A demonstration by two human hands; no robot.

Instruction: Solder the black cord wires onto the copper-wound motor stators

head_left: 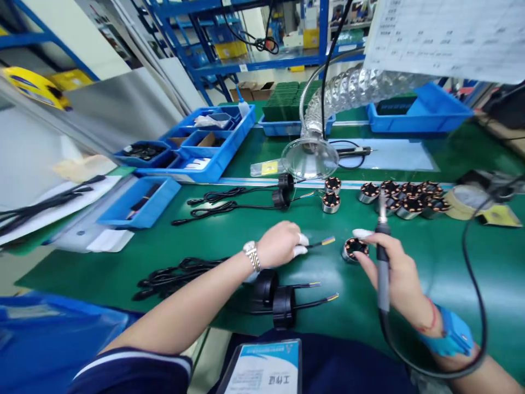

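My left hand (283, 245), with white covers on thumb and fingertip, pinches a black cable (315, 244) whose coloured wire ends point right. My right hand (394, 268) holds a soldering iron (383, 268) upright against the palm, tip up. Its thumb and covered index finger also grip a round stator with copper windings (350, 250), which stands on the green bench. Below my left hand lie black round caps (284, 307) with cables through them. Two more stators (331, 202) sit farther back, beside two capped cables (281, 198).
A cluster of stators (411, 207) stands at the right back, near a tape roll (467, 198). A clear fume funnel (310, 158) hangs over the bench's middle. Blue trays (213, 164) line the left back. The iron's cord loops around my right forearm.
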